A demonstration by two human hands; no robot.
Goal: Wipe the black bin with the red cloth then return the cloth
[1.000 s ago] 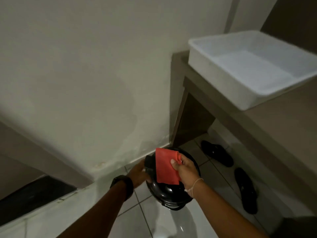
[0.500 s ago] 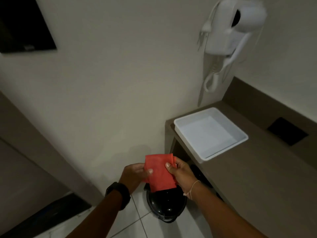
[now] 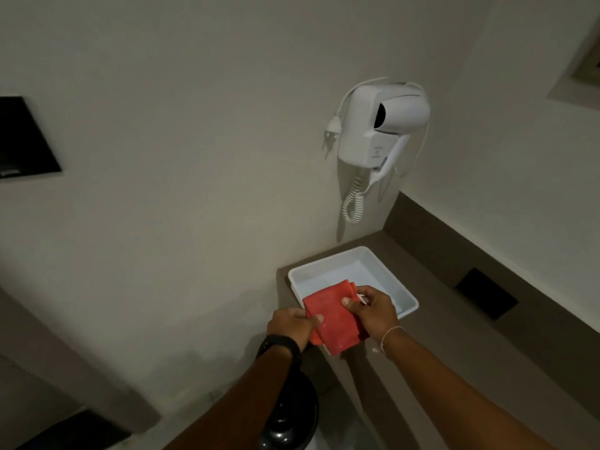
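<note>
Both hands hold the folded red cloth [image 3: 331, 316] in the air, just in front of the near corner of the white tray [image 3: 402, 289]. My left hand [image 3: 292, 323] pinches the cloth's left edge; my right hand [image 3: 373, 315] grips its right side with the thumb on top. The round black bin [image 3: 292, 420] stands on the floor below, partly hidden behind my left forearm.
The white tray sits on a brown counter [image 3: 470, 345] that runs along the right wall. A white wall-mounted hair dryer [image 3: 383, 128] with a coiled cord hangs above it. A dark panel [image 3: 22, 138] is on the wall at the left.
Both hands have lifted the red cloth off the bin and up to the tray's near corner. The view has tilted up, so the bin now sits at the bottom edge.
</note>
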